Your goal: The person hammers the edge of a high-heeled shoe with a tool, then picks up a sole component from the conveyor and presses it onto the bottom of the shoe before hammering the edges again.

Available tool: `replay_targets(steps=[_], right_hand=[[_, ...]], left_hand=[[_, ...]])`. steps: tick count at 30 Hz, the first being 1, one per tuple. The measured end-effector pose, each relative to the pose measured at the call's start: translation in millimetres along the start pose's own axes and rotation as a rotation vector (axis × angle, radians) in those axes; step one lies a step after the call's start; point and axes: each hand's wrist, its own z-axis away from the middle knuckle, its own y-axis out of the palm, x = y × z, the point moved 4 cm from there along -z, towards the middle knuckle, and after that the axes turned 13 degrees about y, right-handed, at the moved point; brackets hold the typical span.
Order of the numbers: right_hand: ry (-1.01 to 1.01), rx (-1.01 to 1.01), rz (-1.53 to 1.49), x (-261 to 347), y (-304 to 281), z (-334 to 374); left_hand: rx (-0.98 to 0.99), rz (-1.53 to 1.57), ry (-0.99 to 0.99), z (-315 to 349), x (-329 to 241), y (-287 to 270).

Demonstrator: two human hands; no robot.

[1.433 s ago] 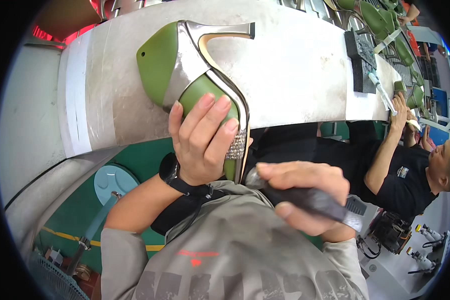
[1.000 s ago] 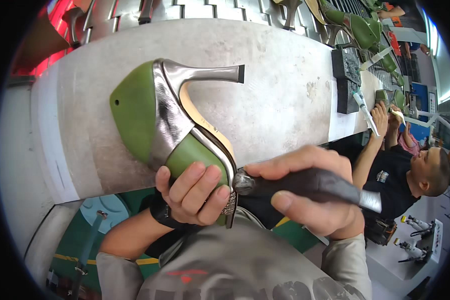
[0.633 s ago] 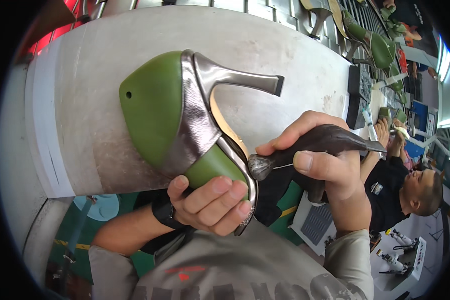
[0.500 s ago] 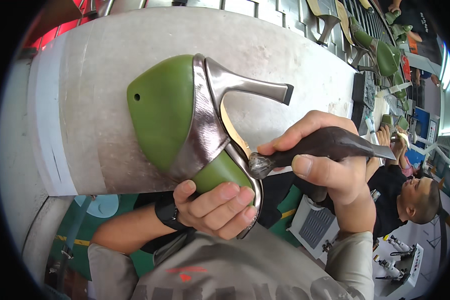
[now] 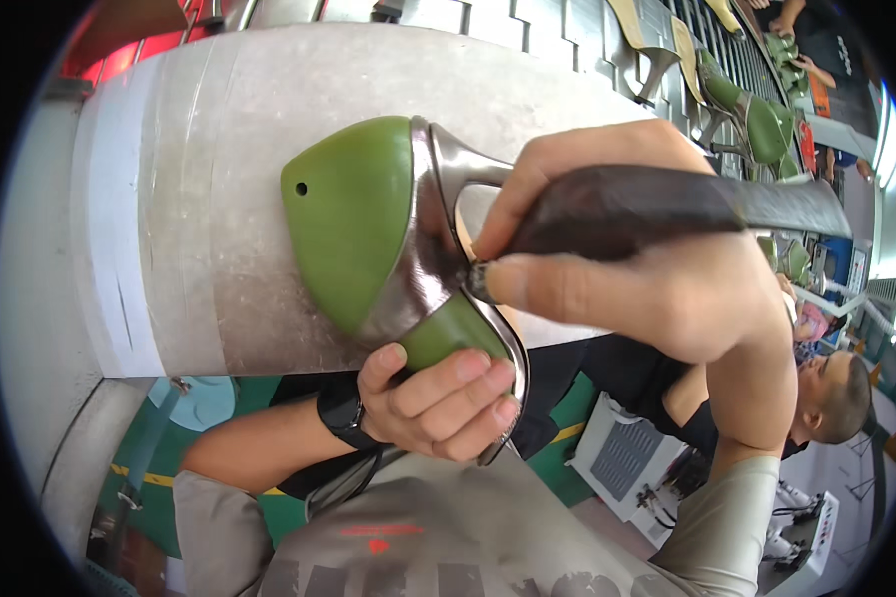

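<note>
Brown tool (image 5: 622,209) in closed right grip (image 5: 677,294)

Curls bare left hand (image 5: 423,408) at near edge of pale grey bench (image 5: 269,99), with fingers (image 5: 451,382) bent side by side; clenches bare right hand (image 5: 667,298) over same edge, with thumb (image 5: 558,286) extended leftward; bends both elbows (image 5: 204,463).

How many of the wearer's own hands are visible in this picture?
2: the left hand around the green shoe, and the right hand gripping the dark tool, which partly hides it.
</note>
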Motion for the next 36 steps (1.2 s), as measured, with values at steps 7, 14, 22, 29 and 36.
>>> replay_targets(steps=[7,14,22,29,36], right_hand=[[0.144,-0.455,-0.628,-39.4,41.7,41.7],[-0.092,-0.396,-0.249,-17.8,15.0,11.0],[-0.018,-0.18,-0.211,-24.0,12.0,27.4],[0.129,-0.546,-0.604,-75.2,63.2,83.4],[-0.216,-0.793,-0.996,-66.1,109.3,144.6]], left_hand=[[0.03,-0.016,0.052,-2.6,-1.2,1.1],[0.061,-0.038,0.062,1.4,-0.7,4.1],[0.155,-0.067,0.182,4.2,2.7,0.3],[0.135,-0.059,0.144,3.1,0.8,2.8],[0.11,-0.049,0.12,-15.1,0.3,10.1]])
